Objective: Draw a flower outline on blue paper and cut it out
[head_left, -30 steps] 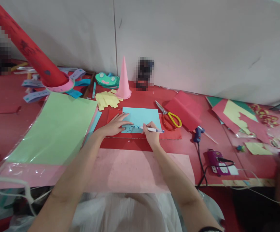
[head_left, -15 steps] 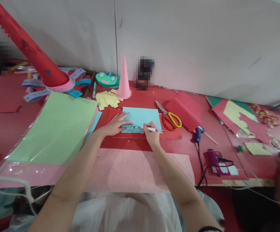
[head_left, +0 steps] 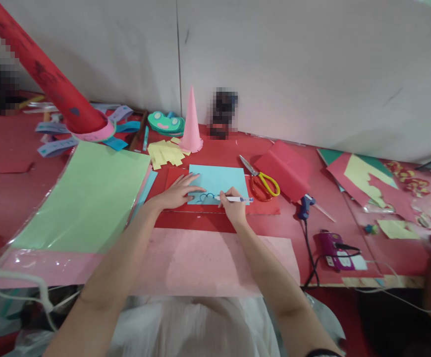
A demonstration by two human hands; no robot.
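A light blue sheet of paper (head_left: 219, 177) lies on red paper (head_left: 263, 208) in front of me, with a dark scalloped line drawn near its lower left edge. My left hand (head_left: 178, 192) rests flat with fingers spread across the sheet's left side. My right hand (head_left: 233, 206) pinches a white marker (head_left: 236, 199), its tip on the blue sheet at the right end of the drawn line. Scissors (head_left: 260, 179) with yellow and orange handles lie just right of the sheet. Pink paper (head_left: 215, 260) spreads below, nearest to me.
A pink paper cone (head_left: 191, 126) and yellow paper strips (head_left: 165, 152) stand behind the sheet. Green paper (head_left: 85, 203) in clear wrap lies left, below a tilted red tube (head_left: 52, 79). A glue gun (head_left: 304, 207), its cable and a purple power bank (head_left: 335, 250) are on the right.
The marker's back end has swung slightly upward and its tip has shifted a little left. My left hand and the sheet stay in place.
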